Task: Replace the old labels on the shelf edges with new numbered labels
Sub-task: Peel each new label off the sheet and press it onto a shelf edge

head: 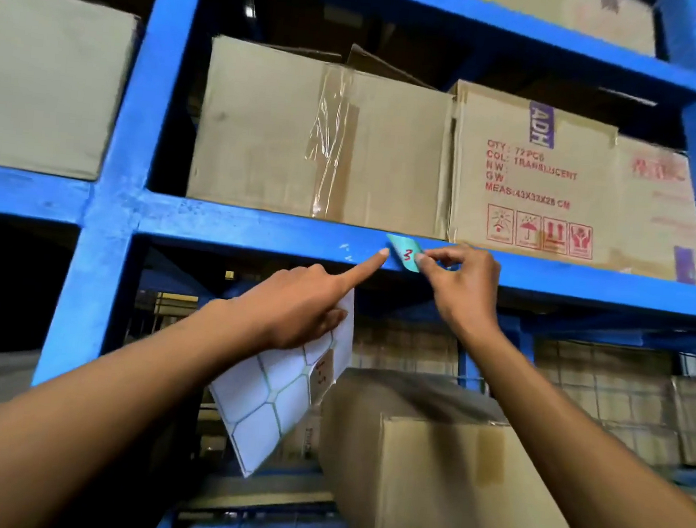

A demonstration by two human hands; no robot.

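the label (405, 259), a pale green sticker with a red "3" written on it, lies tilted against the front face of the blue shelf edge (256, 230), just below the cardboard boxes. the right hand (462, 286) pinches the label's right end between thumb and forefinger, its grip narrow and closed on the sticker. the left hand (305, 302) points its forefinger straight at the label's left end, the fingertip touching or just beside it; its other fingers curl round a label sheet (279, 401), which hangs down below the hand with most of its cells peeled bare and one brownish label stuck near its upper right. on the shelf above stand a plain taped box (307, 134) on the left and, touching it on the right, a printed box (531, 174) with red text and handling marks. below the shelf edge, nearer and to the right, sits another cardboard box (447, 462), blurred.
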